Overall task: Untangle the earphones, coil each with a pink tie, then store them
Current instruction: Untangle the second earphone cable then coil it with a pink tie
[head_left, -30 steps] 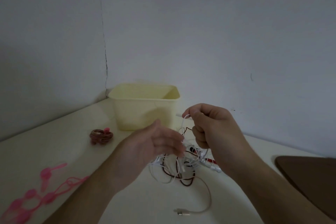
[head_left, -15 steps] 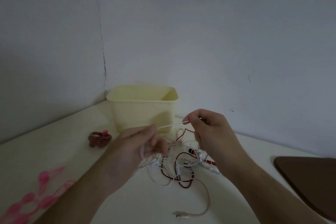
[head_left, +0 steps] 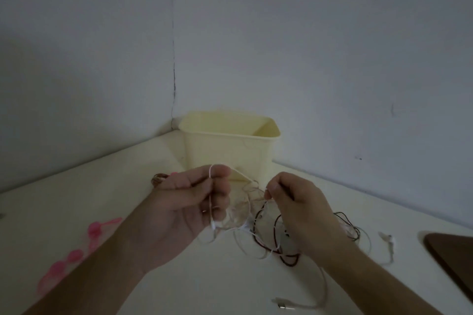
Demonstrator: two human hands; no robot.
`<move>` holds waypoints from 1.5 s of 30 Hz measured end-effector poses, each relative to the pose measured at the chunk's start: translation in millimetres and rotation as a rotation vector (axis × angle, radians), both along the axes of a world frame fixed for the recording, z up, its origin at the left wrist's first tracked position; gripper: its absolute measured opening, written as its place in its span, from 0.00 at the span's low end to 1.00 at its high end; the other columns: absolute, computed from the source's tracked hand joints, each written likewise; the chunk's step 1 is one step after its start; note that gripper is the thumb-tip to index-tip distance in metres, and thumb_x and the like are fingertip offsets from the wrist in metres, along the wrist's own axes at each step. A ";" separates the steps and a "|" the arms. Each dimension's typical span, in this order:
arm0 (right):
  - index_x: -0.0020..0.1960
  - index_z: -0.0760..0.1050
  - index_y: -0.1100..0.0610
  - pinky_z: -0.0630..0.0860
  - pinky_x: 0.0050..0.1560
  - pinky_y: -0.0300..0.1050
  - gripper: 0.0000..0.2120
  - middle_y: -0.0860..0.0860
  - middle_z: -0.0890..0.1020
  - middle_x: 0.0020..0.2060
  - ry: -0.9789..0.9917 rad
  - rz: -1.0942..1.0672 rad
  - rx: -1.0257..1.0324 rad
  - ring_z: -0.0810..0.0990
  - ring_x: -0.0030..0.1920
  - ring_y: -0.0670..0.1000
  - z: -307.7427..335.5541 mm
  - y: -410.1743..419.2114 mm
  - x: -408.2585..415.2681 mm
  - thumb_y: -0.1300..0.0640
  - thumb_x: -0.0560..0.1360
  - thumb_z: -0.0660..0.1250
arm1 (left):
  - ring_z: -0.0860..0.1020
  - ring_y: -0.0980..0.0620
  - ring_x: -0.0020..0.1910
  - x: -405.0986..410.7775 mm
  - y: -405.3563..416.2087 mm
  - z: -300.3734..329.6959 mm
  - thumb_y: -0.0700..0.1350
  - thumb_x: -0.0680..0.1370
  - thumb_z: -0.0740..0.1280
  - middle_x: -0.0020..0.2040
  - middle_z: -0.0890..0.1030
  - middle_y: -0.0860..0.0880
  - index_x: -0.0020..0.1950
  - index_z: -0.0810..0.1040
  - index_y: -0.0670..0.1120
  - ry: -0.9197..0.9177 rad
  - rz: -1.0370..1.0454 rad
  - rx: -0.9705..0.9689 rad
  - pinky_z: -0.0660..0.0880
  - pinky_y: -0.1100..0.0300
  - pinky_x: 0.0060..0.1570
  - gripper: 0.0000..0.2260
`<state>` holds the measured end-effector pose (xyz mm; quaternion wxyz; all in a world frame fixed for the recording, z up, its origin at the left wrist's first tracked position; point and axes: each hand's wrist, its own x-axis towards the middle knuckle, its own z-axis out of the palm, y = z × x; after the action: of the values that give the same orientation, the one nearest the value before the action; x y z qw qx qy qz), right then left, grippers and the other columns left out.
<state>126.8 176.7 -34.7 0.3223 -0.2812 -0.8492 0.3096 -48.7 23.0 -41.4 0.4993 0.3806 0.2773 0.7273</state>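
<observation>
A tangle of white, dark red and black earphone cables (head_left: 266, 240) lies on the cream table between my hands. My left hand (head_left: 189, 199) is raised above the table and pinches a white cable (head_left: 210, 202) that runs down across its palm. My right hand (head_left: 299, 210) pinches another strand of the tangle just to the right. Several pink ties (head_left: 74, 253) lie at the left edge. A coiled dark red earphone (head_left: 160, 178) with a pink tie peeks out behind my left hand. The pale yellow bin (head_left: 227, 151) stands in the corner.
A white plug end (head_left: 387, 239) lies loose to the right of the tangle, and a beige connector (head_left: 284, 305) lies near the front edge. A dark brown board (head_left: 455, 261) lies at the right edge. Walls close off the back.
My left hand has risen and moved right with the white cable, pulling it out of the tangle. My right hand has shifted right and lower. The tangle has spread out to the right.
</observation>
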 end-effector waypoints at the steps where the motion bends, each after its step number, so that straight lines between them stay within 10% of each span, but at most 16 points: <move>1: 0.42 0.77 0.52 0.68 0.35 0.39 0.12 0.41 0.78 0.30 -0.045 0.038 0.036 0.74 0.33 0.44 -2.4 -7.1 -0.7 0.56 0.84 0.62 | 0.86 0.49 0.46 4.2 2.6 0.4 0.33 0.77 0.66 0.51 0.86 0.42 0.59 0.85 0.37 -0.016 0.126 0.006 0.83 0.59 0.42 0.13; 4: 0.48 0.73 0.50 0.73 0.44 0.52 0.08 0.46 0.79 0.35 -0.168 0.148 0.201 0.77 0.39 0.49 -9.7 -31.5 -4.4 0.51 0.85 0.60 | 0.84 0.44 0.63 10.1 10.1 -4.3 0.28 0.76 0.59 0.63 0.84 0.38 0.67 0.77 0.34 -0.037 0.319 0.060 0.81 0.59 0.56 0.20; 9: 0.53 0.71 0.48 0.75 0.42 0.53 0.11 0.48 0.82 0.42 -0.227 0.262 0.390 0.79 0.42 0.55 -23.4 -58.3 -10.9 0.46 0.83 0.52 | 0.83 0.44 0.63 20.4 15.6 -19.9 0.24 0.82 0.56 0.62 0.85 0.40 0.69 0.74 0.36 0.212 0.444 -0.026 0.79 0.59 0.63 0.19; 17: 0.45 0.72 0.45 0.78 0.48 0.53 0.09 0.43 0.85 0.41 -0.052 0.218 0.291 0.81 0.42 0.47 -23.0 -40.6 -7.8 0.48 0.82 0.57 | 0.75 0.49 0.33 28.0 24.9 -30.8 0.40 0.74 0.65 0.33 0.79 0.44 0.39 0.82 0.43 0.647 0.364 -0.182 0.72 0.61 0.35 0.07; 21: 0.43 0.69 0.48 0.77 0.44 0.52 0.16 0.44 0.82 0.37 -0.033 0.109 0.361 0.79 0.40 0.47 -29.0 -32.5 -8.9 0.40 0.82 0.53 | 0.74 0.48 0.28 24.0 26.2 -24.8 0.40 0.73 0.63 0.29 0.77 0.42 0.41 0.78 0.32 0.598 0.275 -0.276 0.68 0.57 0.31 0.11; 32: 0.40 0.70 0.50 0.67 0.33 0.43 0.15 0.45 0.74 0.27 0.101 0.145 0.113 0.71 0.31 0.48 -25.7 -22.7 -7.1 0.50 0.84 0.66 | 0.62 0.52 0.29 36.6 14.4 -10.8 0.46 0.78 0.66 0.33 0.64 0.47 0.40 0.78 0.39 0.184 0.095 -0.343 0.58 0.62 0.28 0.12; 45: 0.51 0.72 0.47 0.66 0.36 0.45 0.06 0.42 0.71 0.34 -0.147 0.284 0.252 0.72 0.37 0.47 -34.6 -49.9 -10.7 0.53 0.84 0.58 | 0.87 0.40 0.52 32.2 14.3 3.8 0.39 0.81 0.60 0.54 0.86 0.35 0.56 0.78 0.33 -0.139 0.406 -0.068 0.85 0.55 0.46 0.11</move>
<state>116.0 126.8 -69.3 0.2450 -0.1378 -0.9337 0.2219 -16.5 37.4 -37.6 0.3729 0.2489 0.3376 0.8277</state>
